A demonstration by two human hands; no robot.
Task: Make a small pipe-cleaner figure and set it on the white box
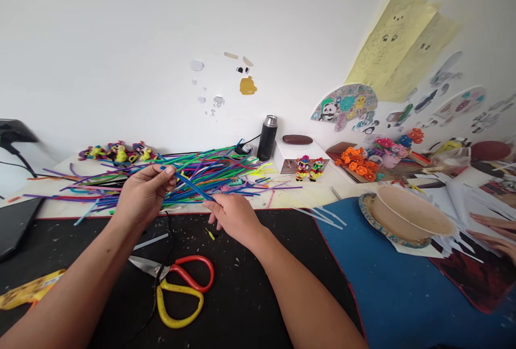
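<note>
Blue pipe cleaners (192,185) stretch between my two hands, above the near edge of a large pile. My left hand (145,192) pinches one end between thumb and fingers. Closed around the other end is my right hand (233,215), with its fingertips partly hidden under the palm. Behind them the pile of colourful pipe cleaners (226,166) spreads over the white table. Below my hands, scissors with one red and one yellow handle (181,290) lie on the black mat (242,295). A small yellow-green scrap (210,234) rests near my right hand.
A yellow glue gun (30,290) lies at the lower left. Small figures (116,152), a black thermos (266,139) and a white box (296,150) stand along the wall. At right are a beige bowl (415,212), orange flowers (357,163) and another person's hands (495,230).
</note>
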